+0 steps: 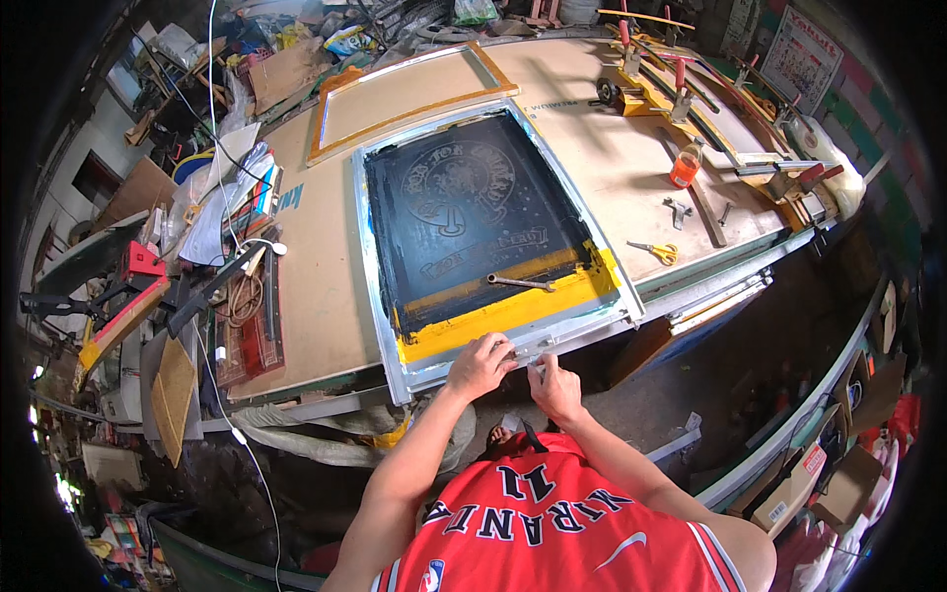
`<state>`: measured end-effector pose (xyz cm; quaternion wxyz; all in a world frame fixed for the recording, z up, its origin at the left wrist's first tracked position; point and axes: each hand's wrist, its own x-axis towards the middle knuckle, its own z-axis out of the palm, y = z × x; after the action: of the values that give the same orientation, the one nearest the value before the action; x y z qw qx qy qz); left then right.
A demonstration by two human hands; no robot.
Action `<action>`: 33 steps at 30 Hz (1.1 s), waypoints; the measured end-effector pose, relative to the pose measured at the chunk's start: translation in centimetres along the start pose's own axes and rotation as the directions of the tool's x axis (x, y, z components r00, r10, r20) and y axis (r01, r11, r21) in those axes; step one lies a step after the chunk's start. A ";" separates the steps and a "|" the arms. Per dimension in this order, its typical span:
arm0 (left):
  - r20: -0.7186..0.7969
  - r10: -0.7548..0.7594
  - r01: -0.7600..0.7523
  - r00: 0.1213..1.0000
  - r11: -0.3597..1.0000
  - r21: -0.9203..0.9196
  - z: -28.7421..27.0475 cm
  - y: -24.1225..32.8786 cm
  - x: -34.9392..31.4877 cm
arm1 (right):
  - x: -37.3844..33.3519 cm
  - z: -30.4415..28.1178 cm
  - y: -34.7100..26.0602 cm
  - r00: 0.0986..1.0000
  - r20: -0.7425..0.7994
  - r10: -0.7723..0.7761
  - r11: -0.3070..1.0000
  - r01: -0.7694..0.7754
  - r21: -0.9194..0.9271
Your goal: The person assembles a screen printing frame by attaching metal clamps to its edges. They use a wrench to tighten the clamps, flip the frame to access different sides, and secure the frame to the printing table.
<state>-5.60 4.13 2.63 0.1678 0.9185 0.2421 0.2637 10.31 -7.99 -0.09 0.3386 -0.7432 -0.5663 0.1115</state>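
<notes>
While the person's left hand (480, 365) bends its fingers over the near bar of a grey metal frame (582, 326), the right hand (555, 387) sits just beside it at the same bar, curled, thumb close to forefinger. The left is half closed; whether either has hold of some small part cannot be told.

The frame lies flat on the board-topped table (316, 296), its near end at the front edge. Its dark panel (483, 212) carries faint outlined lettering around a drawing, with another lettered line below. Blue print marks the board left of the frame, and smaller dark print its far side. A poster (804, 59) with red lettering hangs at upper right; the red jersey (562, 523) bears dark letters, a numeral and a pale curved mark.

Beyond the far bar lies a wooden frame (412, 122). Board surface runs along both sides, with scissors (656, 252) and an orange bottle (684, 168) to the right. A wrench (521, 283) rests inside the metal frame, across its yellow band.
</notes>
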 end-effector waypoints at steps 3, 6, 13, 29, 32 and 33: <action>-0.018 0.005 -0.005 1.000 1.000 0.005 -0.1 0.0 0.2 | 0.5 -0.6 0.0 1.000 0.016 -0.018 1.000 0.018 0.002; 0.009 -0.003 0.003 1.000 1.000 0.010 -0.3 0.0 0.0 | 0.2 -0.1 0.1 1.000 0.004 0.018 0.999 -0.018 0.038; 0.032 0.069 -0.072 0.997 0.993 0.097 0.2 -0.1 0.0 | 0.7 -0.9 0.0 0.996 0.090 -0.007 0.993 -0.003 0.121; 0.023 0.017 -0.018 1.000 1.000 0.025 -0.3 0.0 0.3 | 0.3 -0.7 -0.8 0.999 0.017 0.047 0.998 -0.047 -0.048; 0.014 0.009 -0.009 1.000 1.000 0.005 -0.2 -0.1 0.3 | 0.8 -1.4 -1.0 0.996 0.033 0.084 0.994 -0.081 -0.078; 0.012 0.003 -0.003 1.000 1.000 -0.003 -0.2 -0.1 0.1 | 0.7 -1.4 -0.9 0.997 0.024 0.070 0.995 -0.068 -0.075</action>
<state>-5.68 4.29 2.79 0.1701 0.9203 0.2391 0.2586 10.63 -7.76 1.69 0.2991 -0.7728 -0.5485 0.1122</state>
